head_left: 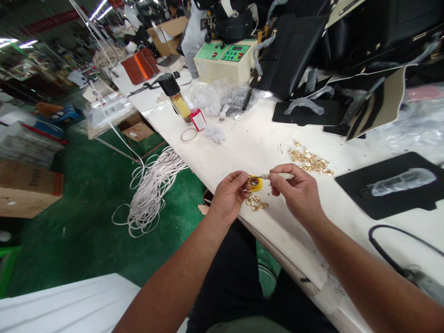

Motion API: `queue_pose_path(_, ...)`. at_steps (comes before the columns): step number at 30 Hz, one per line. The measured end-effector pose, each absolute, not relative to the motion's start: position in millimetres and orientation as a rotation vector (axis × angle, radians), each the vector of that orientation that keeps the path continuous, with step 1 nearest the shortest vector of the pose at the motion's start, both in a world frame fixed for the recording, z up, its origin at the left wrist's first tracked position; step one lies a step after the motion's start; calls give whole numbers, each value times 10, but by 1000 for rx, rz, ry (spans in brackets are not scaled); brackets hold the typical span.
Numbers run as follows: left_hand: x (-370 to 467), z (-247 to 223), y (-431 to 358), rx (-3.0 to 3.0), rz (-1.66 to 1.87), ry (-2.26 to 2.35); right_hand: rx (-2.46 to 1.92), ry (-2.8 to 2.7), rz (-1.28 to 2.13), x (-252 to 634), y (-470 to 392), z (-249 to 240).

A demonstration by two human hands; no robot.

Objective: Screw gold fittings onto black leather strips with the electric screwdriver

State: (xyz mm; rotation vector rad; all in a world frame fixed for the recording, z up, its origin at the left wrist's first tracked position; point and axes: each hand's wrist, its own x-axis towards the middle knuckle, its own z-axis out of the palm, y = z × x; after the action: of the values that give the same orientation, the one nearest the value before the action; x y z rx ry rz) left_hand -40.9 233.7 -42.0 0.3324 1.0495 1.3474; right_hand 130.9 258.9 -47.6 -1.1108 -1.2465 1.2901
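Note:
Over the white table's near edge, my left hand pinches a small gold metal piece between thumb and fingers. My right hand grips a pale, thin-tipped tool whose dark tip points left at the gold piece. Just beneath the tip is a small yellow round container with dark contents. Several gold rings lie on the table below it, close to my left hand. Beyond my right hand is a loose pile of gold hardware.
A red-labelled bottle and a dark-capped jar stand at the table's far left, near a green-panelled machine. Black panels lie at right. Coiled white cord lies on the green floor at left.

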Motion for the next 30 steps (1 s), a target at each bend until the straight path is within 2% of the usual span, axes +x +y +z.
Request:
queue_pose_path(13,-377,-431,2298,410,1392,1158,-1147,-1273,1194,1287,2575,-451)
queue_pose_path(30,-366,-360,2185,469,1459,1232,-1002,-1329,1387,1309,2575,-385)
